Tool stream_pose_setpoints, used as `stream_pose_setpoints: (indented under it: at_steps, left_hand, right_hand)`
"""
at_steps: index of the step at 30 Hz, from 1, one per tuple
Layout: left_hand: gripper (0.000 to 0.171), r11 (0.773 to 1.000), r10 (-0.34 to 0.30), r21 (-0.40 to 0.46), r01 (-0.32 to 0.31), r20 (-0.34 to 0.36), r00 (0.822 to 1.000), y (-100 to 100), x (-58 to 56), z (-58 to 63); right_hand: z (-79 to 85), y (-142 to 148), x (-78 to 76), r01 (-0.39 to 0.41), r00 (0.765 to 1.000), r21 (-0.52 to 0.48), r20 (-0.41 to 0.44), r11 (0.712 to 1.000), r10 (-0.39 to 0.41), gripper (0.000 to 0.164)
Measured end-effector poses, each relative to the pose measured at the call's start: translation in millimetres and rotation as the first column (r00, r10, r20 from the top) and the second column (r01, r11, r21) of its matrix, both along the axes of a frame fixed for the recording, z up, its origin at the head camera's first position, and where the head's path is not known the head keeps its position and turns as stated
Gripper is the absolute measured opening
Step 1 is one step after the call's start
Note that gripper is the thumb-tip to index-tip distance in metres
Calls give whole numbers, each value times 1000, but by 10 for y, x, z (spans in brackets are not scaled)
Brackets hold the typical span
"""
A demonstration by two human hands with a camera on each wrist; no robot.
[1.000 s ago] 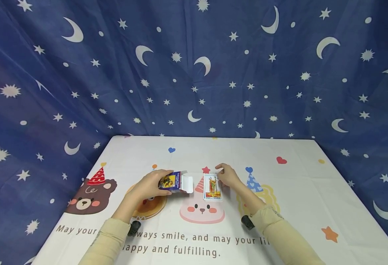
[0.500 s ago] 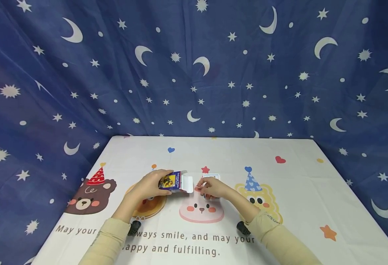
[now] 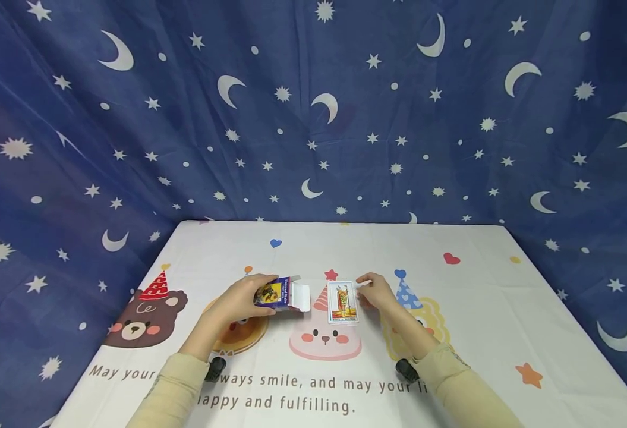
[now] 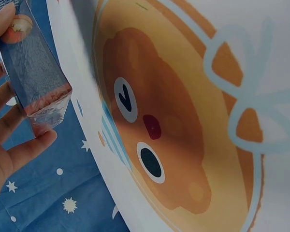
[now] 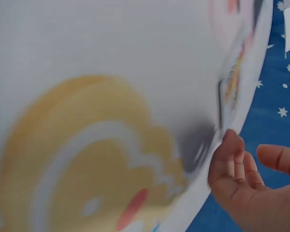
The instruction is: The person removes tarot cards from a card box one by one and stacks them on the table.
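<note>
My left hand (image 3: 242, 295) grips a blue and yellow tarot card box (image 3: 273, 293), thumb and fingers on opposite sides. Its white end flap (image 3: 302, 298) is folded out toward the right. In the left wrist view the shiny wrapped box (image 4: 36, 67) lies between the thumb and spread fingers. A small stack of tarot cards (image 3: 342, 302) lies face up right of the box. Just right of the stack is my right hand (image 3: 377, 292), holding nothing. In the right wrist view its bent fingertips (image 5: 232, 142) are close to the stack's edge, with the thumb apart.
A white tablecloth (image 3: 399, 249) with printed animals and lettering covers the table. Behind it hangs a blue curtain (image 3: 270, 119) with moons and stars. Dark wrist devices (image 3: 407, 370) sit under both forearms.
My right hand moved left over the cards, fingers close to the box's open end, then came back to the right of the stack. My left hand and the box stayed in place.
</note>
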State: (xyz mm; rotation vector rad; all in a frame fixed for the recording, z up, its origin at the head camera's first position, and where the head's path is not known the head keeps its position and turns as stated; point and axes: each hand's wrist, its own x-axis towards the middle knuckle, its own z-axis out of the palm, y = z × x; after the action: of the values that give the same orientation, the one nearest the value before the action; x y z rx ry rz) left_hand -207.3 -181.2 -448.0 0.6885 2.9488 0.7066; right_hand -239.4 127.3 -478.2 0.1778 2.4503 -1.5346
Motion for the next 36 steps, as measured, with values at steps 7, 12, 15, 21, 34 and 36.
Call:
stream_pose_setpoints:
  at_steps: [7, 12, 15, 21, 34, 36]
  left_hand:
    - [76, 1000, -3, -1, 3, 4, 1000, -5, 3, -11]
    - [76, 1000, 2, -4, -2, 7, 1000, -6, -2, -15]
    - [76, 1000, 7, -7, -7, 11, 1000, -10, -6, -15]
    - [76, 1000, 12, 1, -12, 18, 1000, -4, -18, -18]
    - [75, 1000, -24, -3, 24, -6, 1000, 6, -32, -38]
    - [75, 1000, -26, -5, 26, -1, 1000, 15, -29, -33]
  right_hand:
    - [-63, 90, 96, -51, 993, -10, 107, 999, 52, 29]
    - [-52, 122, 154, -111, 986, 42, 130, 993, 104, 31]
    - [-34, 126, 183, -131, 982, 52, 142, 990, 122, 33]
    - [-17, 113, 217, -162, 979, 62, 134, 985, 152, 34]
    - [-20, 139, 223, -163, 980, 25, 117, 986, 159, 34]
    - [-5, 143, 209, -143, 984, -6, 108, 990, 142, 33]
